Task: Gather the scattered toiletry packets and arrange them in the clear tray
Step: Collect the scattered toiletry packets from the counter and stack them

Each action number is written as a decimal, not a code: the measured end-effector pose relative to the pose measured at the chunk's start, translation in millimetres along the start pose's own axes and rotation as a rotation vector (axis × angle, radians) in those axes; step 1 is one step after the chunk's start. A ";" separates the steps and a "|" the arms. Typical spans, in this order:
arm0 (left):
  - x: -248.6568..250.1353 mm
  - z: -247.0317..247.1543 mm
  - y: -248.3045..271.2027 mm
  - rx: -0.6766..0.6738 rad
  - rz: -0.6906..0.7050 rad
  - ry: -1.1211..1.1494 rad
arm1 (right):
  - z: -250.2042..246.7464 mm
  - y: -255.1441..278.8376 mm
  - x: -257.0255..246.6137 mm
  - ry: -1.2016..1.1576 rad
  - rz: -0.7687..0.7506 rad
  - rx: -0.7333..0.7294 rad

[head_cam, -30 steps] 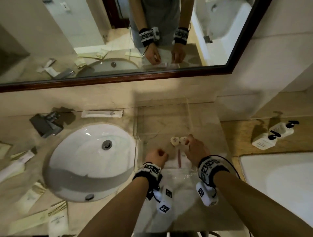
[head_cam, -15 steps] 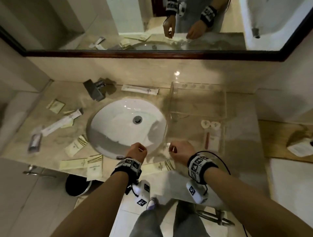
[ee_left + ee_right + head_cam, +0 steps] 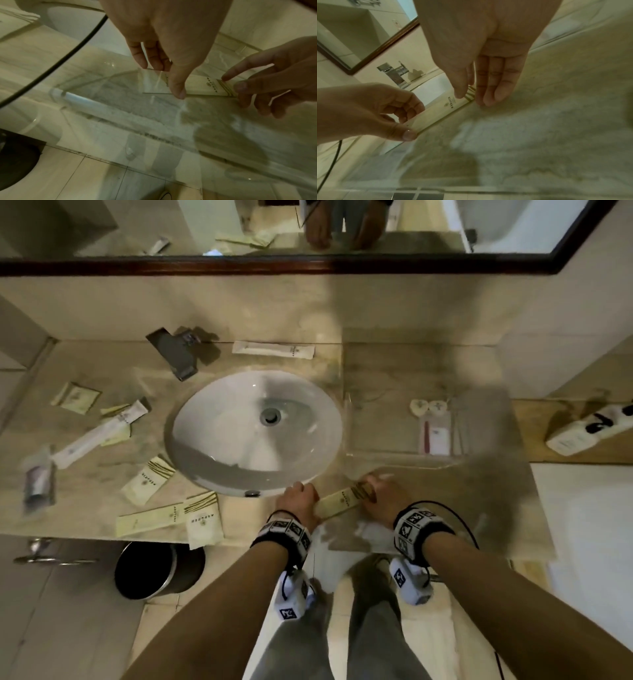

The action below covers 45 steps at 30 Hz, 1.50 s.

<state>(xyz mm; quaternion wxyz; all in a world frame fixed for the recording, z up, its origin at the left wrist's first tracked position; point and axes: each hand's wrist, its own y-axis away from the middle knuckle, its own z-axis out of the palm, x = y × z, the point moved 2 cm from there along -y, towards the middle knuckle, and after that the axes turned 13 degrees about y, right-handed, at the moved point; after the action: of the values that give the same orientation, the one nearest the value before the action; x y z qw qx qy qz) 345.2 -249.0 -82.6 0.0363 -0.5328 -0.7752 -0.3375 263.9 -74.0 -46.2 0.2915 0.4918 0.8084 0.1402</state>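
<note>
- The long cream packet (image 3: 346,500) lies on the counter (image 3: 479,508) in front of the sink (image 3: 253,433), just below the clear tray (image 3: 376,453), held at both ends.
- The left hand (image 3: 298,503) pinches its near end between thumb and curled fingers; the right hand (image 3: 383,497) pinches the striped end between thumb and fairly straight fingers.
- It looks light, thin and flat, probably a slim carton that would bend if squeezed mid-span, so the ends seem the right place to grip; the smooth counter may make it slide.
- In the tray I count three items: two small rounded packets (image 3: 428,407) and one flat sachet with a red stick (image 3: 435,436).
- Elsewhere: one long white packet (image 3: 273,349) behind the sink, and roughly eight packets or tubes left of it, overlaps making that count uncertain.
- One faucet (image 3: 178,352), two pump bottles (image 3: 589,429), one bin (image 3: 154,570).
</note>
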 end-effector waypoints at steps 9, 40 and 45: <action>-0.4 -6.9 1.4 -0.149 -0.027 0.136 | 7.3 -2.0 3.1 0.018 0.096 -0.063; 123.6 -67.8 -144.6 0.065 -0.023 -0.245 | -111.2 -101.2 122.1 0.014 0.209 0.022; 131.8 -62.7 -148.3 0.035 -0.037 -0.354 | -110.4 -108.8 123.1 0.049 0.213 -0.013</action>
<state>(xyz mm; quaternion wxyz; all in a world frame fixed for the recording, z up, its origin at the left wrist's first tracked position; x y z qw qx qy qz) 143.5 -208.9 -51.4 -0.0976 -0.5688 -0.7849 -0.2255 76.4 -11.3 -55.8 0.2581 0.5696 0.7574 0.1876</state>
